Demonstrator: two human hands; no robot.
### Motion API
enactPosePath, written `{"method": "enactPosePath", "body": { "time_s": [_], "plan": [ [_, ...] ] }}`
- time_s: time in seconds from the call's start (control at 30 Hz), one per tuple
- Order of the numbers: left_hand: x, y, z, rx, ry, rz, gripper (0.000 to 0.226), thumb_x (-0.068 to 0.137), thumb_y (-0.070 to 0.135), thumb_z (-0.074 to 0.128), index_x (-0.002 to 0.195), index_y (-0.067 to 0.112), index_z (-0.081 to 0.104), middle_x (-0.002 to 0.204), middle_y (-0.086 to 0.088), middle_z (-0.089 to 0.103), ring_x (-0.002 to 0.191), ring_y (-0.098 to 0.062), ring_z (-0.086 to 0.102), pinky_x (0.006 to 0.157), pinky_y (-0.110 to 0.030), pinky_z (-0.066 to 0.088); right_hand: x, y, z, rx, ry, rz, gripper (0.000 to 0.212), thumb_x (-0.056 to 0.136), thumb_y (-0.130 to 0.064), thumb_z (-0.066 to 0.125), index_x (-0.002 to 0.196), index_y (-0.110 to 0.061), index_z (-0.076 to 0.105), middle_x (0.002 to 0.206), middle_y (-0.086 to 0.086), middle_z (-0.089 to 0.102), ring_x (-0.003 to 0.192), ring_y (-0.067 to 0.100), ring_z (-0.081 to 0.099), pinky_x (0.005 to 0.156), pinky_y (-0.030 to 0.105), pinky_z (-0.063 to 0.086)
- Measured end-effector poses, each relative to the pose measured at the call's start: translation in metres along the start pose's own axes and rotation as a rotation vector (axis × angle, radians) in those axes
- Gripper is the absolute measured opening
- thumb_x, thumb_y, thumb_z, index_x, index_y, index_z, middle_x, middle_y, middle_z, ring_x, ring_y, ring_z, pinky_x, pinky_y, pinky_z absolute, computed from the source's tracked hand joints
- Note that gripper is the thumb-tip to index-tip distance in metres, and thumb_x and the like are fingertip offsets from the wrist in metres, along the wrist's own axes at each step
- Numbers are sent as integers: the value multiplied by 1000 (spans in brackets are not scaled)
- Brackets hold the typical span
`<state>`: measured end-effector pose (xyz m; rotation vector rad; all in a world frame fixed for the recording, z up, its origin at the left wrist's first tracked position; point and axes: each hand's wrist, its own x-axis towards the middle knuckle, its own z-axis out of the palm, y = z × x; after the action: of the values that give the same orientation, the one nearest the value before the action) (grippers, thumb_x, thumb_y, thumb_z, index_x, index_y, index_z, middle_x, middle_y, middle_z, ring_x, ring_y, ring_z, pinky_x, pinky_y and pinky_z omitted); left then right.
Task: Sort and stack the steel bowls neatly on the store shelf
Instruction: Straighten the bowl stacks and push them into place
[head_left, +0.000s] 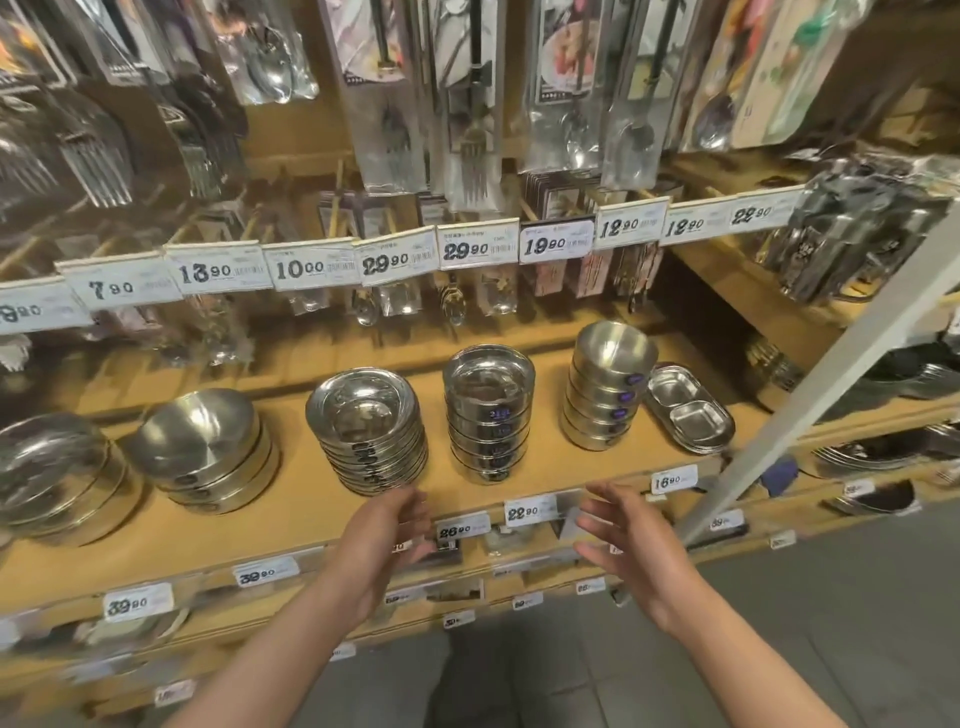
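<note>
Five stacks of round shiny steel bowls (488, 415) stand along the tan wooden store shelf (260, 535), the right one leaning. Both empty, loosely spread, left hand (384, 540) and right hand (631, 545) hover before the middle stack; cupping its sides evenly looks safest.

shelf (524, 467): holds five bowl stacks
middle stack (488, 415): upright, centre of shelf
left hand (379, 540): empty, fingers relaxed, before shelf edge
right hand (636, 545): empty, fingers spread, before shelf edge
</note>
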<state>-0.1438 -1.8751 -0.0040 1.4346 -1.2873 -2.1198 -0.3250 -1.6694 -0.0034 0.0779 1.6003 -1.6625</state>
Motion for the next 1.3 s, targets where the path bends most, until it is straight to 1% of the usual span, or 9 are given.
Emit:
{"method": "enactPosePath", "body": {
  "time_s": [0.17,0.33,0.47,0.57,0.73,1.0,1.13,1.23,1.3],
  "plan": [
    [8,1,11,-29,-14,-7,22,102,28,54,108,11,68,94,-4,67,86,-17,64,64,-31,59,19,6,8,-22,-36,21,26,103,-33,50,115,-19,68,111,8,67,103,21,65,89,46,60],
    [18,4,24,-46,-29,-28,25,104,29,50,121,16,63,116,-3,67,111,-20,64,74,-33,61,33,3,24,-69,-47,-6,26,103,-34,49,118,-21,66,107,4,66,100,18,63,83,41,61],
    [34,6,31,-31,-83,-38,24,106,32,46,125,22,57,119,3,62,106,-14,60,84,-35,59,42,-2,37,-88,-19,-2,19,104,-41,47,110,-30,63,118,2,62,108,15,61,82,39,62],
    [48,8,31,11,-121,-26,34,107,37,43,135,22,54,128,4,59,108,-12,58,94,-38,57,52,-7,45,-92,-8,-8,26,104,-42,47,124,-30,58,129,0,58,120,20,56,76,36,61],
    [62,8,31,45,-135,-42,49,107,42,43,151,21,41,147,1,50,115,-11,57,76,-26,55,69,-10,51,-98,-6,-6,42,104,-44,46,143,-30,48,143,0,51,128,20,50,73,33,59],
    [72,11,30,47,-123,-46,41,106,37,46,143,20,49,128,5,61,110,-12,62,83,-30,58,95,-11,57,-137,-52,1,50,104,-44,46,152,-28,40,148,0,46,136,23,46,76,35,60],
    [65,12,17,25,-61,-96,29,107,29,46,125,13,63,119,-9,72,104,-24,74,80,-30,61,104,-11,50,-175,-87,23,46,105,-40,46,148,-25,44,141,0,49,132,22,48,83,39,60],
    [60,10,5,4,37,-101,24,106,19,44,108,8,66,94,-5,74,82,-16,75,74,-29,61,110,-9,43,-205,-110,61,26,106,-34,44,124,-26,61,129,0,60,120,20,57,83,41,61],
    [60,7,-3,3,112,-110,19,104,15,47,98,9,64,88,-6,69,72,-12,68,84,-35,61,108,-5,42,-268,-138,89,28,106,-30,42,105,-30,70,112,-3,72,105,15,66,75,37,61]
  ]
}}
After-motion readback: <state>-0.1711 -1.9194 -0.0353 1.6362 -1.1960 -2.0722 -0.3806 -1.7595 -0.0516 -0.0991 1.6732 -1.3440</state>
